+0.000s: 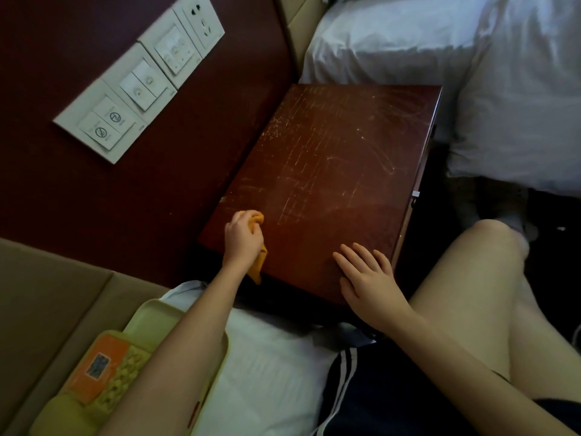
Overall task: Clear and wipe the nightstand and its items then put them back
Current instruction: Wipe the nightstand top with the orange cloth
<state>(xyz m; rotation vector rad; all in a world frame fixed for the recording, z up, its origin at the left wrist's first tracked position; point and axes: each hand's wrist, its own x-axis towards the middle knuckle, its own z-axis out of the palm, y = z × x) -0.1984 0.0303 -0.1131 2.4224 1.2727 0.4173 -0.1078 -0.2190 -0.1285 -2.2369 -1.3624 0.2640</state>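
Currently the left hand [243, 239] sits at the lower-left part of the nightstand [330, 158] top, mid-frame, fingers curled round a bunched orange cloth [258, 258] & pressing it to the wood. A tail of the cloth hangs over the stand's near-left edge. The right hand [367, 278] lies flat on the top near its lower corner, fingers straight & slightly spread, holding nothing. The wood is dark red-brown w/ many pale scratches & specks, esp. toward its upper-left side. Lower left of frame: a pale yellow-green tray [147, 313] on a white pillow [270, 372], partly under the left forearm, w/ an orange card [94, 369] & some yellow bits in it; can't tell what they are. Upper left: a row of white switch plates [138, 83] on a dark red wall panel. Upper right: white bed linen [456, 58]. Lower right: a bare knee [487, 247] just beside the stand.
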